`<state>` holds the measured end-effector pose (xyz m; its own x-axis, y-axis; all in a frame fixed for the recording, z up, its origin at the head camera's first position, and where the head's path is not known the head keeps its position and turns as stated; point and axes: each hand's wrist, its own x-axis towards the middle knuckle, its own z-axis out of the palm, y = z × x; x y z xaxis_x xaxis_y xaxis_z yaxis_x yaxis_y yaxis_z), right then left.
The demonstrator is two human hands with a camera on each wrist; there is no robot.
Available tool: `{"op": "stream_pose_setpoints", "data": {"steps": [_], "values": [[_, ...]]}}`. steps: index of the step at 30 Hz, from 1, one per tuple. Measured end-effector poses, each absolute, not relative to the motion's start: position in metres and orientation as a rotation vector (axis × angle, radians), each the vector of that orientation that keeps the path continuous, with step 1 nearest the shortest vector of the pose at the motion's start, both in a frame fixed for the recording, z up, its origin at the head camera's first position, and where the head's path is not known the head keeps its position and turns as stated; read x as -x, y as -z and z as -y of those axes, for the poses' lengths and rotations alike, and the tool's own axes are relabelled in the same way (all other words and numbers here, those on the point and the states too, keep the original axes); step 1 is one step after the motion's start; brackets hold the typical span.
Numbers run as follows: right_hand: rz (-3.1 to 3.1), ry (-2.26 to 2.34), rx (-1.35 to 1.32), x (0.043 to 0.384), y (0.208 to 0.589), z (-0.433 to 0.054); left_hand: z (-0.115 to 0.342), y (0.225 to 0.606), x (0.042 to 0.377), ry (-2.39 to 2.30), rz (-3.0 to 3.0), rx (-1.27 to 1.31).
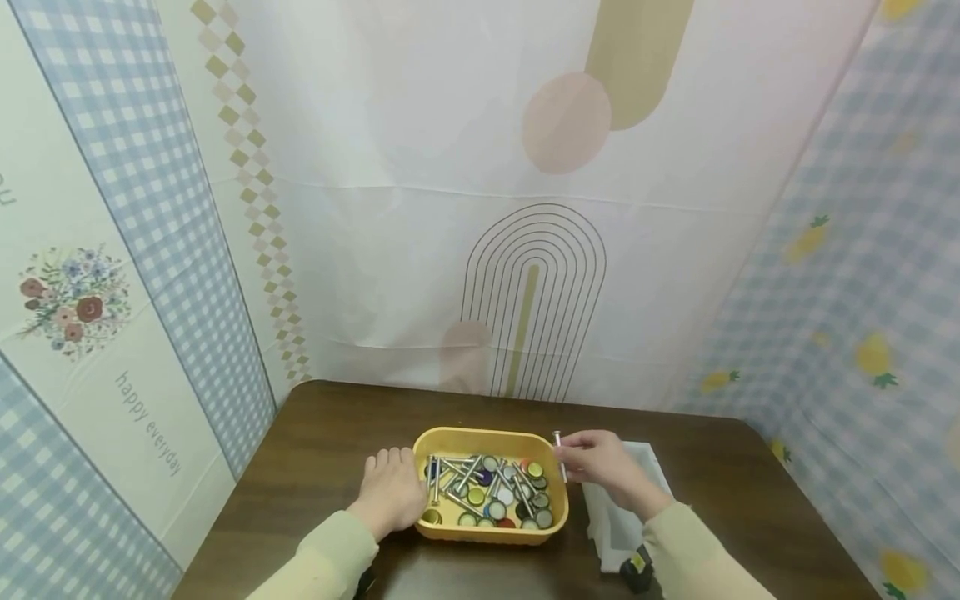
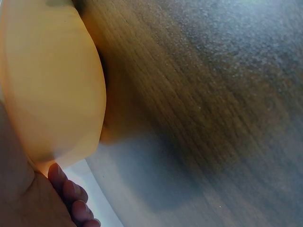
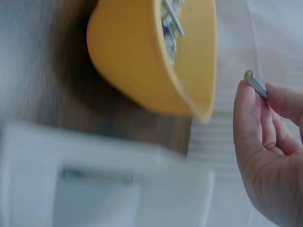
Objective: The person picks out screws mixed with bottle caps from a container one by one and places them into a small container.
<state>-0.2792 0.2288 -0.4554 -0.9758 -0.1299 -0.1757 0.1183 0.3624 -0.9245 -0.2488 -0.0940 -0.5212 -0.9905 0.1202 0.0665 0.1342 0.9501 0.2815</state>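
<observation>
My left hand (image 1: pixel 393 492) rests at the left rim of a yellow basin (image 1: pixel 491 536), its loosely bent fingers (image 2: pixel 71 189) outside the basin wall; its thumb is hidden. Inside the basin, silver bolts (image 1: pixel 465 475) lie mixed with bottle caps (image 1: pixel 497 510) of several colours. Just past the basin's right rim, my right hand (image 1: pixel 600 462) pinches one metal bolt (image 1: pixel 558 446) between thumb and fingertips, holding it nearly upright with its head on top. In the right wrist view, the held bolt's threaded end (image 3: pixel 251 78) points toward the camera.
Below my right hand stands a white rectangular bin (image 1: pixel 618 525), partly covered by the forearm. In the right wrist view, a blurred threaded piece (image 3: pixel 94 176) lies within that bin. A brown wooden table (image 1: pixel 330 425) carries everything, with hanging printed cloth (image 1: pixel 390 275) behind it.
</observation>
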Motion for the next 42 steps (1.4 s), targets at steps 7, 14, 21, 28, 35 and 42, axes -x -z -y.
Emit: {"op": "stream_pose_setpoints", "data": {"steps": [7, 14, 21, 28, 35, 42], "values": [[-2.477, 1.659, -0.07, 0.278, 0.446, -0.266, 0.093, 0.519, 0.249, 0.43, 3.056, 0.207], [-2.652, 1.455, -0.146, 0.274, 0.453, -0.283, 0.096, 0.517, 0.247, 0.455, 3.057, 0.203], [-2.765, 1.206, -0.198, 0.268, 0.471, -0.285, 0.098, 0.518, 0.246, 0.448, 3.061, 0.197], [-2.832, 0.999, -0.15, 0.266, 0.495, -0.29, 0.094, 0.515, 0.247, 0.456, 3.055, 0.204], [-2.824, 0.98, -0.143, 0.266, 0.511, -0.293, 0.093, 0.517, 0.246, 0.445, 3.053, 0.21], [-2.806, 1.028, -0.139, 0.267, 0.515, -0.289, 0.095, 0.521, 0.247, 0.45, 3.036, 0.196]]}}
